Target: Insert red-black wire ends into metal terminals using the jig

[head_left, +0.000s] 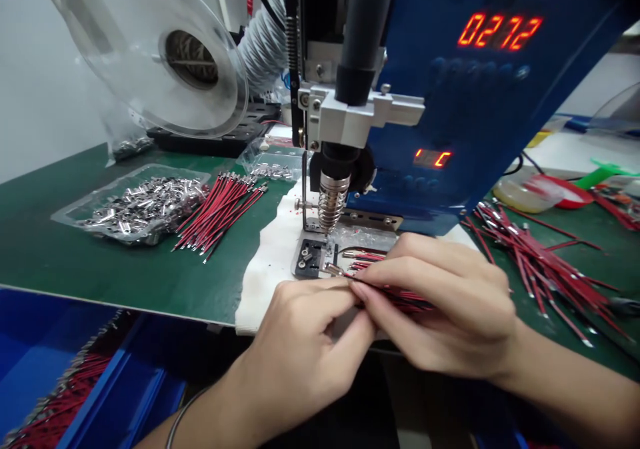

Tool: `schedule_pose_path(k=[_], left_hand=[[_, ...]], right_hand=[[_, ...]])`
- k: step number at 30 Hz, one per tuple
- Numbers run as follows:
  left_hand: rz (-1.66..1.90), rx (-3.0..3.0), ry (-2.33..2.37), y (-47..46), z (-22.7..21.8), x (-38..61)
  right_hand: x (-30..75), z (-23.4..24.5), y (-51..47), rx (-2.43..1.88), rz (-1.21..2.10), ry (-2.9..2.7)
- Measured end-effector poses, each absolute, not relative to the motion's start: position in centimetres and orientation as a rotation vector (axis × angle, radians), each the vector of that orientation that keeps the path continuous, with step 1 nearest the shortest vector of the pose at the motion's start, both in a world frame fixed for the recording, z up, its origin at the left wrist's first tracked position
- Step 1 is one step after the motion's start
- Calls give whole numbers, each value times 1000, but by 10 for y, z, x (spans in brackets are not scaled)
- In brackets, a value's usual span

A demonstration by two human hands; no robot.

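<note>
My right hand (440,302) grips a bundle of short red and black wires (400,297) just in front of the machine's metal plate (350,244). My left hand (305,342) pinches a single wire at its metal-tipped end (334,270), fingertips touching those of the right hand. The tip points toward the black fixture (309,257) under the machine's ribbed nozzle (331,204). A few more wires lie on the plate behind my fingers.
A blue machine (480,102) shows 0272 on a red counter. Left on the green mat (75,256): a loose wire pile (220,210), a clear tray of metal terminals (145,206), a clear reel (165,56). More wires (540,262) lie right. Blue bins (75,382) sit below.
</note>
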State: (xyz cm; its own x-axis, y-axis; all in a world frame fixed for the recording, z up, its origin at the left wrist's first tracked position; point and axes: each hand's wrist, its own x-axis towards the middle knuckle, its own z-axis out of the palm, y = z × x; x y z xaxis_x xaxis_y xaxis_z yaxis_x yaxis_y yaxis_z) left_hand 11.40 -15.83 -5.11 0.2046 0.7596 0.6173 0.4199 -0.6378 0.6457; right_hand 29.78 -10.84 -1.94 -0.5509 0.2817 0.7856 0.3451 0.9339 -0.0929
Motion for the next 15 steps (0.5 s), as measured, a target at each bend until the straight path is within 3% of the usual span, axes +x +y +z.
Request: schedule_pose_path(k=[15], left_hand=[[1506, 1781, 987, -150, -52, 132]], right_hand=[[294, -17, -111, -540, 76, -2096]])
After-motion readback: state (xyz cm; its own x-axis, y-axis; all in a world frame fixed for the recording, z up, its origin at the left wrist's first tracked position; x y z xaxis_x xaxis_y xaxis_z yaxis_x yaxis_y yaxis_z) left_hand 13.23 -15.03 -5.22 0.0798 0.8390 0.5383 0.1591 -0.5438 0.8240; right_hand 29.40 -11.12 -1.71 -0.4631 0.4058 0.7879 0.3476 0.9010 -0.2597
